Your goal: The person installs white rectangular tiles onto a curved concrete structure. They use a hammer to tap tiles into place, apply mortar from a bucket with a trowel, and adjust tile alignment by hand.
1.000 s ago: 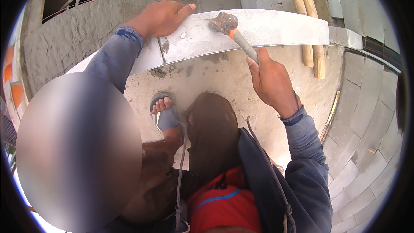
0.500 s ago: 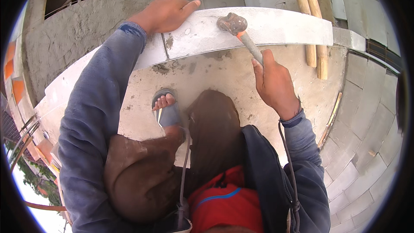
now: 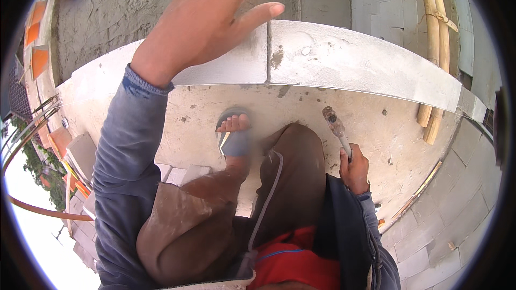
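Observation:
A curved row of white blocks (image 3: 349,59) crosses the upper view, with a joint between two of them. My left hand (image 3: 204,32) is raised over the blocks left of that joint, fingers loosely bent and apart, holding nothing; whether it touches them I cannot tell. My right hand (image 3: 355,169) grips the grey handle of a hammer with a rusty, dirty head (image 3: 330,115), low beside my right knee, away from the blocks. My sandalled left foot (image 3: 234,131) rests on the dusty concrete floor (image 3: 398,123).
Wooden poles (image 3: 432,32) lean at the right beside a grey block wall (image 3: 451,193). Rough grey render (image 3: 102,27) lies beyond the white blocks. At the left are orange pieces (image 3: 40,62), curved rods (image 3: 48,212), stacked blocks and a drop toward greenery (image 3: 27,145).
The hammer has dropped from the blocks' face to beside my knee. My left hand has lifted and its fingers spread. The view has shifted, with the poles further right.

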`<state>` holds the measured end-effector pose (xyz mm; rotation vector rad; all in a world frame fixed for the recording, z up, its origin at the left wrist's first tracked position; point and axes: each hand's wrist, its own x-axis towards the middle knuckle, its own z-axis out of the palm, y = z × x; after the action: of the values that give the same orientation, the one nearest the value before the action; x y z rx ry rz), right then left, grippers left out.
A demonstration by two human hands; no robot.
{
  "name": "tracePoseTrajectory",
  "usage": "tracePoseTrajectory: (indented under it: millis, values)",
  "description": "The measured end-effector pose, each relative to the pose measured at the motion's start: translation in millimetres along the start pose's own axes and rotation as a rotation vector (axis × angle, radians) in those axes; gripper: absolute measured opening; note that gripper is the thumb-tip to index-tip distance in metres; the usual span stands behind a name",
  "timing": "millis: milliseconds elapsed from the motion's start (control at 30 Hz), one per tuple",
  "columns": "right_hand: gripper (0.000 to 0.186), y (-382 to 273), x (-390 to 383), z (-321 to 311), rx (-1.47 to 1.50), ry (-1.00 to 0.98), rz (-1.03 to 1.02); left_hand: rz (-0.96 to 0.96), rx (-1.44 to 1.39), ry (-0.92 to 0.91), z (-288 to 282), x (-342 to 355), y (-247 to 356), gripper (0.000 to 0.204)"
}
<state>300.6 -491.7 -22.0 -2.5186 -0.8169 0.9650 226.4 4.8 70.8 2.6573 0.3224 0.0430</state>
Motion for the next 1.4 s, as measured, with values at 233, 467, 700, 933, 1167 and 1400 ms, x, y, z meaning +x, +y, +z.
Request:
tracePoseTrajectory:
  millis: [233, 467, 700, 933, 1167, 1400]
  values:
    - [0.020, 32, 6, 29, -0.103, 0.067, 0.084, -0.470, 0.352, 0.540, 1, -184, -23, 0.044]
    - [0.027, 51, 9, 54, -0.033, -0.011, 0.153, -1.188, -0.800, 1.242, 52, -272, -61, 0.088]
    - [0.037, 53, 9, 64, 0.091, 0.089, 0.150, -1.183, -1.067, 1.282, 49, -304, -128, 0.109]
    - [0.036, 14, 17, 26, 0.140, -0.033, -0.001, -1.047, -1.053, 1.238, 21, -309, -169, 0.104]
    - [0.033, -68, 34, -33, 0.223, -0.209, -0.376, -0.969, -1.097, 1.243, 8, -289, -160, 0.098]
    - [0.054, -210, 76, -60, 0.157, -0.522, -0.649, -0.926, -1.128, 1.301, 12, -290, -165, 0.102]
